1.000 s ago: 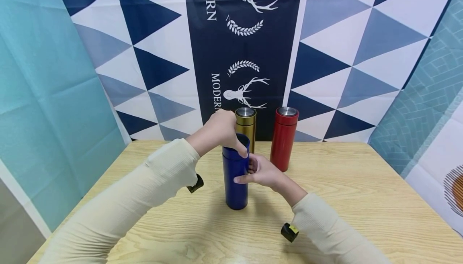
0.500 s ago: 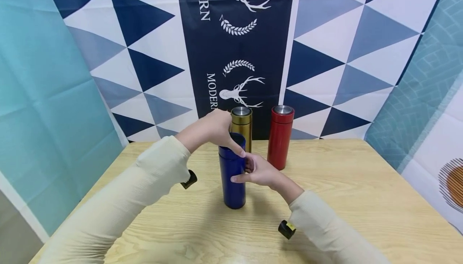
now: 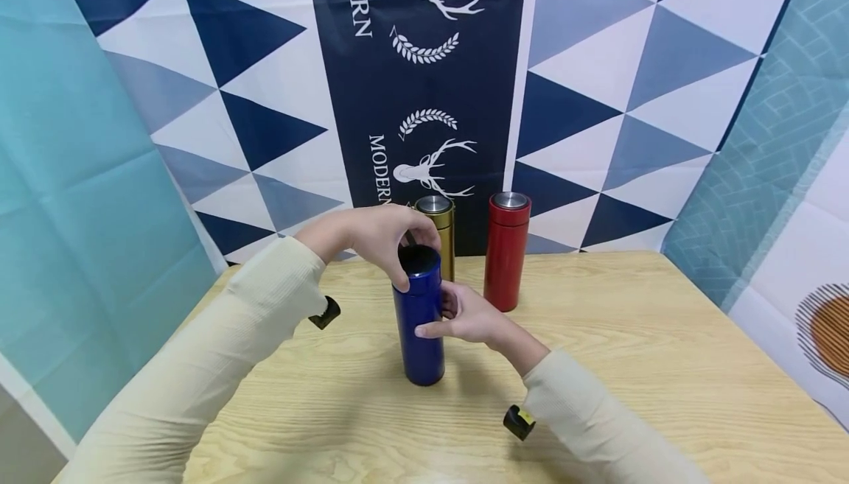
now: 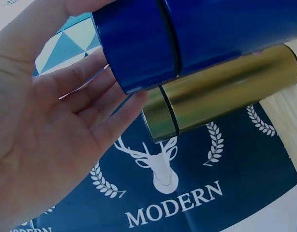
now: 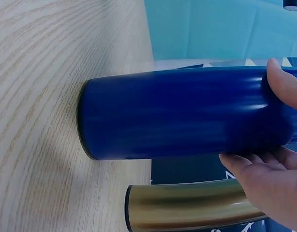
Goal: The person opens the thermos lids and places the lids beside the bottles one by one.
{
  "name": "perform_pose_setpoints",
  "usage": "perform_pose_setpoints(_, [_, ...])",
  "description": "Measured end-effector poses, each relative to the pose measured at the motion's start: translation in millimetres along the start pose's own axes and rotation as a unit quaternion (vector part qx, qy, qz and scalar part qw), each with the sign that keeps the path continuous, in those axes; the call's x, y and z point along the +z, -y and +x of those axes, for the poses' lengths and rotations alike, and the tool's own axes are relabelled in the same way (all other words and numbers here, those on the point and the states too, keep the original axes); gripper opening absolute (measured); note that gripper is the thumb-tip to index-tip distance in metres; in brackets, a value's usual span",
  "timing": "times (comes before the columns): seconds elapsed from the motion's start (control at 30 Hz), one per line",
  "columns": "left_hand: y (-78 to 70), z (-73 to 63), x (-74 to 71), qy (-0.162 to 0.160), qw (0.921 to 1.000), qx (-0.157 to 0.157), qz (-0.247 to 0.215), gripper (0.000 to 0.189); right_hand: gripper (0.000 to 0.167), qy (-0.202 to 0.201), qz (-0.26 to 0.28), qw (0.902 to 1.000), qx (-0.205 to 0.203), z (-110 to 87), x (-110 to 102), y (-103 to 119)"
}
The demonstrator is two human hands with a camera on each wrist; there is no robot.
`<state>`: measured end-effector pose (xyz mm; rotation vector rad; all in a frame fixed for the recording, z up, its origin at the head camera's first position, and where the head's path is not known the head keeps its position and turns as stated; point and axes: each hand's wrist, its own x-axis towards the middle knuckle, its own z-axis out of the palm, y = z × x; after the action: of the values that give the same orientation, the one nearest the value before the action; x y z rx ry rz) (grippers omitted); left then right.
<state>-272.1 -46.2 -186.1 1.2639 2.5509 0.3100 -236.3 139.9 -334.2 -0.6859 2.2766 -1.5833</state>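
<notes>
A blue thermos flask [image 3: 419,340] stands upright on the wooden table. My left hand [image 3: 378,239] holds its lid from above, thumb on the near left side and fingers round the far side. In the left wrist view, fingertips [image 4: 139,99] touch the lid's rim, below a dark seam between lid and body; the thumb is partly cut off. Lower down, my right hand [image 3: 469,314] grips the body from the right. The right wrist view has its thumb [image 5: 286,87] on one side of the blue flask and the fingers under the other, partly hidden.
Behind the blue flask stands a gold thermos flask [image 3: 446,241], partly covered by it and my left hand. A red thermos flask [image 3: 507,259] is farther right. Patterned cloth [image 3: 424,27] hangs behind the table [image 3: 597,337]. Each wrist carries a small black camera.
My left hand has turned about the lid: its thumb has shifted from the front right to the near left, and fingers now show behind. My right hand keeps its grip. The head view has swung slightly right.
</notes>
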Motion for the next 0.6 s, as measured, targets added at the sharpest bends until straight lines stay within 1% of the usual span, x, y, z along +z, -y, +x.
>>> perform_pose_setpoints(0.13, [0.8, 2.4, -3.2, 0.016, 0.9999, -0.001, 0.002, 0.053, 0.065, -0.001, 0.003, 1.0, 0.001, 0.9, 0.8, 1.3])
perform_pose_setpoints(0.3, [0.9, 4.3, -6.3, 0.021, 0.9998, 0.001, 0.006, 0.048, 0.064, 0.0, 0.004, 1.0, 0.0, 2.0, 1.7, 2.6])
perform_pose_setpoints(0.43, [-0.7, 6.3, -7.2, 0.021, 0.9997, -0.002, 0.011, 0.046, 0.064, -0.005, 0.0, 0.9999, 0.009, 2.2, 1.6, 2.8])
perform_pose_setpoints(0.6, [-2.8, 9.4, -6.9, 0.014, 0.9994, -0.003, 0.03, 0.045, 0.064, -0.007, 0.002, 0.9998, 0.016, 2.1, 0.8, 1.5])
